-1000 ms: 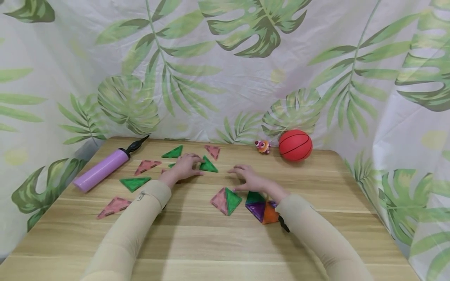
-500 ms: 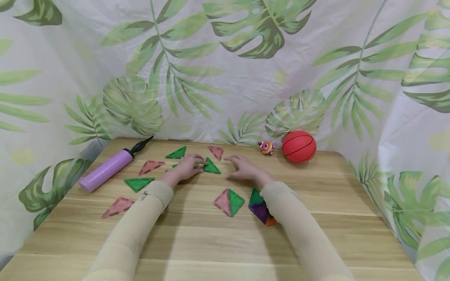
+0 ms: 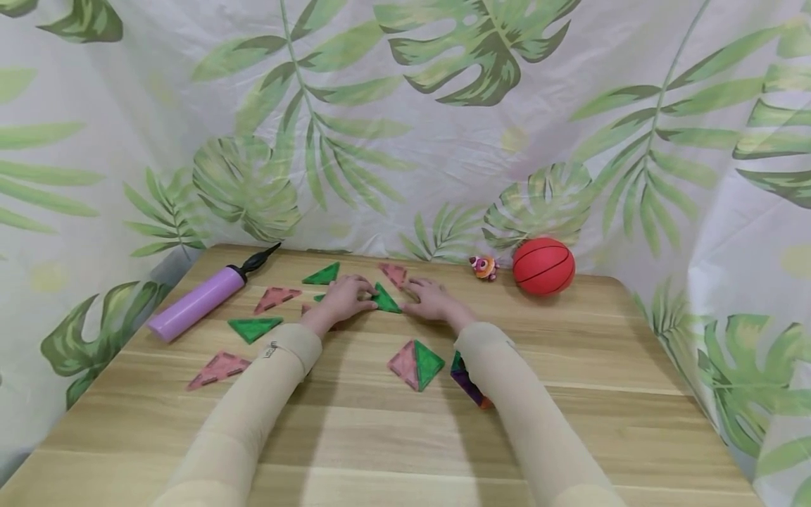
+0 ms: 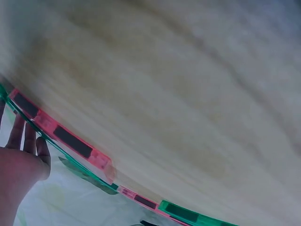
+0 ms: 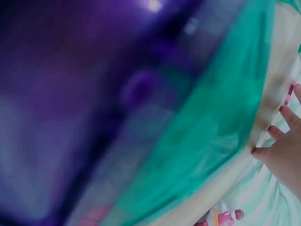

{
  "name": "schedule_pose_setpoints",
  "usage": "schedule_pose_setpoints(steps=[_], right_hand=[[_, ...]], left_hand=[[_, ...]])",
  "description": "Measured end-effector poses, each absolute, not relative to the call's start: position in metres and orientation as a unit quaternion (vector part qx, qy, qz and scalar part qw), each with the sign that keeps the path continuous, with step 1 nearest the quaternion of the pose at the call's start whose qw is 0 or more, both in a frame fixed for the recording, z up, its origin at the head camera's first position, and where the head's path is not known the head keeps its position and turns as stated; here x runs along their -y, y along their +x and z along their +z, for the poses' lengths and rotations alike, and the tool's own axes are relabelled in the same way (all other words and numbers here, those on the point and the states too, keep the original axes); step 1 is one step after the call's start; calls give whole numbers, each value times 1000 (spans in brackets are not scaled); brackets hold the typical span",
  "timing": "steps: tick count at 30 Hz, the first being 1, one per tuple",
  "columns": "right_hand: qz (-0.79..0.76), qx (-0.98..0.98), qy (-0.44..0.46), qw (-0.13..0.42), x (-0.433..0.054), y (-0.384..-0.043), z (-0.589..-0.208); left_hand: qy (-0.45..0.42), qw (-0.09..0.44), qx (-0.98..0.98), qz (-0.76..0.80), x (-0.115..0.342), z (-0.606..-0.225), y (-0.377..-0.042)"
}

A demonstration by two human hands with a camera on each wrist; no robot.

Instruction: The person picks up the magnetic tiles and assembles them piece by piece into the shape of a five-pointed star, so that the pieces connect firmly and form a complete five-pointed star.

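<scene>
In the head view my left hand (image 3: 345, 299) reaches over the table, its fingertips and thumb at the left side of a green triangular tile (image 3: 386, 300). Parts of another green and a pink tile show beneath that hand. My right hand (image 3: 436, 300) is on the opposite side, fingers spread, close to the green tile's right corner and a pink triangular tile (image 3: 394, 273). Whether its fingertips touch either tile is hard to tell. The right wrist view shows the right hand (image 5: 284, 153) with extended fingers; the left wrist view shows the left hand (image 4: 23, 172) behind tile edges.
A pink-and-green tile pair (image 3: 416, 365) lies in front. Purple, green and orange tiles (image 3: 467, 384) are partly under the right sleeve. More triangles, like this green one (image 3: 255, 328), lie left, beside a purple hand pump (image 3: 199, 301). A red ball (image 3: 543, 266) and small toy figure (image 3: 484, 267) stand behind.
My right hand has moved left and away from me, from above the tile pair to beside the green tile. The left hand stays at that tile. The head view has shifted slightly.
</scene>
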State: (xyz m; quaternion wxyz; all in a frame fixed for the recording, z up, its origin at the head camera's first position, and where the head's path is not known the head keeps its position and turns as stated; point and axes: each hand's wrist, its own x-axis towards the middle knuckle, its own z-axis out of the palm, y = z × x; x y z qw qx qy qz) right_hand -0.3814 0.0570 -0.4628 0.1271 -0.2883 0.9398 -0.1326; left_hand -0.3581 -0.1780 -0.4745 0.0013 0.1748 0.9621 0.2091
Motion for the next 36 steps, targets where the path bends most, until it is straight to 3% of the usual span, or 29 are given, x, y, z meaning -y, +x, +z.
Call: schedule_pose_setpoints(steps=[16,36], right_hand=[[-162,-911,-345,158,-98,-361,-451],[-126,-914,-376,87,-121,-321,-443]], left_hand=[[165,14,-968,188,172,-470,-357],[239,39,-956,166,167,-455,-354]])
